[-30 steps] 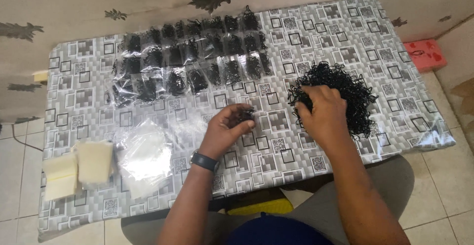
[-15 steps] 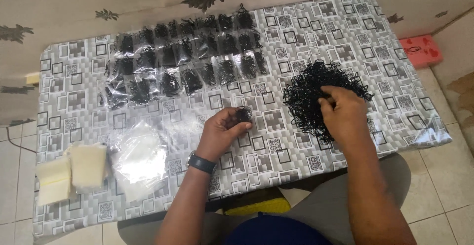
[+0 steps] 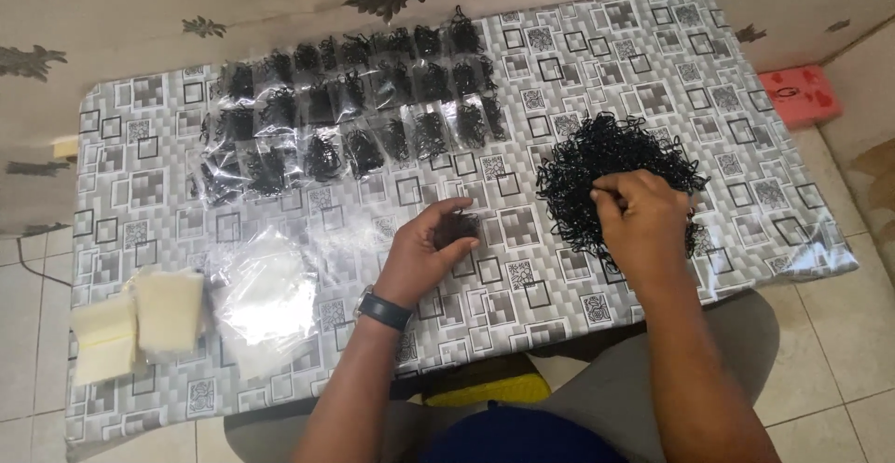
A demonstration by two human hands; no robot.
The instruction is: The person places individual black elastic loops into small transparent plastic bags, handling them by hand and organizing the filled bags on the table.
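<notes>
A loose heap of small black elastic bands lies on the right half of a low table covered with a grey square-patterned cloth. My right hand rests on the near side of the heap, its fingertips pinching at bands. My left hand, with a dark watch at the wrist, is cupped around a small bunch of black bands near the table's middle. Rows of small clear bags filled with black bands lie across the far left.
A pile of empty clear plastic bags lies at the near left, with two stacks of pale cream pads beside it at the table's left corner. A red flat object lies on the tiled floor at right. A patterned wall runs behind.
My right hand has shifted from the heap's left edge onto its near side. My left hand keeps the small bunch and has barely moved.
</notes>
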